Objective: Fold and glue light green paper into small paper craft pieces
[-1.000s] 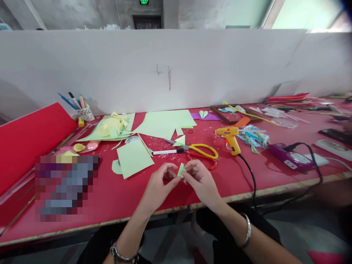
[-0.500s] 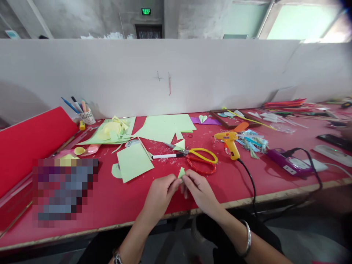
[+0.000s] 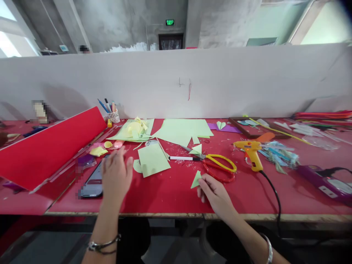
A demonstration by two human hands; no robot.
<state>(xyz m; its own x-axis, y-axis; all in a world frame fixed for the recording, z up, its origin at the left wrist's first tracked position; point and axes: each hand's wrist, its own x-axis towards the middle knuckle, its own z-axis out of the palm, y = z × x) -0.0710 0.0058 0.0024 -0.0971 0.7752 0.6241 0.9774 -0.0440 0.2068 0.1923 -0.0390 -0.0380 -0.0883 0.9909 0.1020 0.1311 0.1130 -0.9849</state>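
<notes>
Between the thumb and fingers of my right hand (image 3: 214,192) is a small light-green folded paper piece (image 3: 196,180), pointed at its lower left. My left hand (image 3: 117,172) hovers with fingers apart beside a phone (image 3: 95,183), partly covering it. Scissors (image 3: 221,161) with one yellow and one red handle lie ahead of my right hand. A small green paper triangle (image 3: 196,149) rests over their blades. To their left is a white marker with a black cap (image 3: 181,158). A square green sheet (image 3: 154,160) lies between my hands, over a rounded green scrap (image 3: 137,166).
A yellow glue gun (image 3: 251,150) with a black cord lies right, near a purple power strip (image 3: 324,181). Farther back are large green sheets (image 3: 184,128), a cup of pens (image 3: 114,115) and a wooden frame (image 3: 258,134). A red board (image 3: 63,143) leans at left.
My left hand has let go of the folded paper and moved left to the phone, its fingers spreading. My right hand keeps the paper. The view has turned left.
</notes>
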